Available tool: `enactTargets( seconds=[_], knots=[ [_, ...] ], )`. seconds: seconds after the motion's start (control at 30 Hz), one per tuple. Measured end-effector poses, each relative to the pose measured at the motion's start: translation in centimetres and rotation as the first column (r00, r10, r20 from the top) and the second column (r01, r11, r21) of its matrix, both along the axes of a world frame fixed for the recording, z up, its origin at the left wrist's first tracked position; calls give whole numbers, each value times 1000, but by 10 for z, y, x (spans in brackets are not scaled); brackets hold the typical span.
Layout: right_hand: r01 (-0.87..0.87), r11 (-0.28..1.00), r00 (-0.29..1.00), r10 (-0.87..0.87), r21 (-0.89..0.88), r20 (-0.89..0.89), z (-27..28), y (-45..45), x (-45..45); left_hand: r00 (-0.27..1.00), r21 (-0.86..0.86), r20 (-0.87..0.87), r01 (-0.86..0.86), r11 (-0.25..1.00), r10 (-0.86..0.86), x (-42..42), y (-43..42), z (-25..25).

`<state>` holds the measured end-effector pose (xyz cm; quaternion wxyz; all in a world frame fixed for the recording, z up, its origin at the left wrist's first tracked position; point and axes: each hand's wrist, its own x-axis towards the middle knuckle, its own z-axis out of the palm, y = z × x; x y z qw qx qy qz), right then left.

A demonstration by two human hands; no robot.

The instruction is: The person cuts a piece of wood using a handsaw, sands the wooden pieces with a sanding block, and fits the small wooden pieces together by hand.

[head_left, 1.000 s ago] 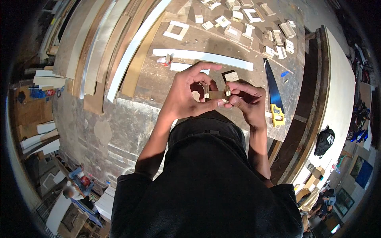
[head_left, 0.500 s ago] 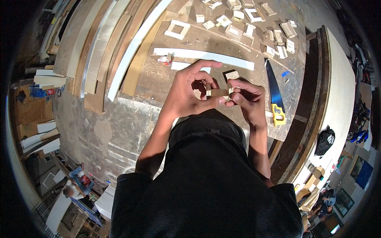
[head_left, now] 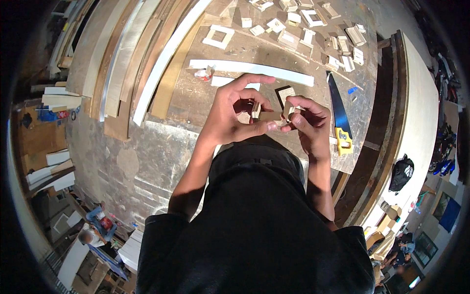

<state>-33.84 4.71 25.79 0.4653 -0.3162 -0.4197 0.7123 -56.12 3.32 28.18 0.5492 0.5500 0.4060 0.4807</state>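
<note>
Between thumb and fingers, my left hand [head_left: 235,110] grips a small wooden piece [head_left: 268,116] with an upright block at its left end. My right hand [head_left: 309,122] pinches a small wooden block [head_left: 289,110] at the right end of that piece. Whether the two parts touch is hard to tell, as my fingers cover the joint. Just beyond my hands, a small light block [head_left: 287,91] lies on the wooden worktable [head_left: 161,147]. A white strip [head_left: 252,71] lies beyond it.
A handsaw [head_left: 339,110] with a yellow handle lies to the right. Several small wooden pieces [head_left: 289,39] are at the far side, beside a square frame [head_left: 218,37]. Long boards [head_left: 127,54] lie at left. A person [head_left: 93,235] is at lower left.
The block in my right hand has tilted and moved slightly right, away from the left end of the held piece. My left hand has barely moved.
</note>
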Motion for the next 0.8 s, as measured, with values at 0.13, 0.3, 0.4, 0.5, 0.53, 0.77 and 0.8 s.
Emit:
enactTargets(
  seconds=[0.13, 0.3, 0.4, 0.5, 0.53, 0.77, 0.8],
  knots=[
    [75, 995, 987, -66, -59, 144, -32, 11, 7, 999, 0, 39, 18, 1000, -18, -3, -4, 10],
    [-253, 954, 630, 34, 163, 776, -177, 14, 35, 991, 49, 130, 29, 998, -35, -1, -8, 20],
    [-307, 948, 426, 64, 78, 903, -215, -7, 38, 991, 98, 132, 21, 995, -34, -2, -12, 22],
    [-384, 910, 296, -38, 155, 954, -250, -18, 43, 988, 150, 154, 5, 989, -29, -1, -13, 25],
    [-421, 890, 241, -75, 174, 968, -256, -20, 44, 989, 209, 150, -23, 978, -9, 0, -12, 25],
    [-42, 996, 780, -14, 75, 626, -124, -13, 24, 997, 206, 24, -77, 975, 74, 6, -17, 29],
    [38, 993, 809, -97, 113, 579, -84, -15, 17, 997, 196, 24, -77, 978, 74, 9, -18, 29]
  ],
)
